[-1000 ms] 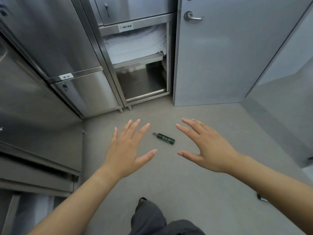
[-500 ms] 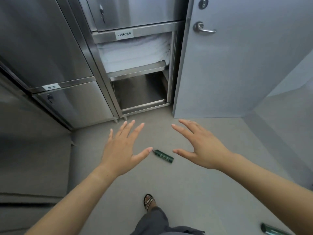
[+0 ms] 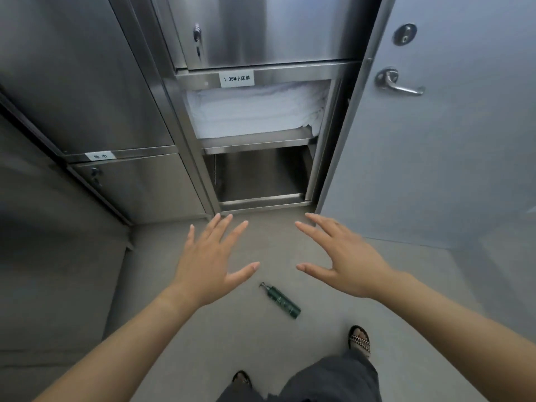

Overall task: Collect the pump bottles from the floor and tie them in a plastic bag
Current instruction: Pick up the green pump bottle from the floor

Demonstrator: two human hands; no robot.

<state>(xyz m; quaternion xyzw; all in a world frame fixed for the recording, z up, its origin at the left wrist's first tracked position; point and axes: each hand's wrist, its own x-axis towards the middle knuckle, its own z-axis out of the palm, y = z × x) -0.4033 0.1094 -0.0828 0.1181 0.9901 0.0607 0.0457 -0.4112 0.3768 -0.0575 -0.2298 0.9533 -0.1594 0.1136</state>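
On the grey floor (image 3: 333,285) before steel cabinets, a slim, probably light and slick green pump bottle (image 3: 282,300) lies, best gripped mid-barrel, beneath empty, spread-fingered hands: left hand (image 3: 207,268), right hand (image 3: 343,259).

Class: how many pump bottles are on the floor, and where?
1. The green pump bottle lies on its side on the floor, just ahead of the feet. Others may lie out of view.

The pump bottle (image 3: 280,300) is dark green with a silvery pump, lying on a plain pale grey floor (image 3: 406,285). The cabinets (image 3: 87,82) are brushed steel (white labels, black characters), the folded linen (image 3: 252,111) white, the door (image 3: 449,155) pale blue-grey, the sandal (image 3: 359,340) black-and-white checked, the trousers (image 3: 330,378) dark grey.
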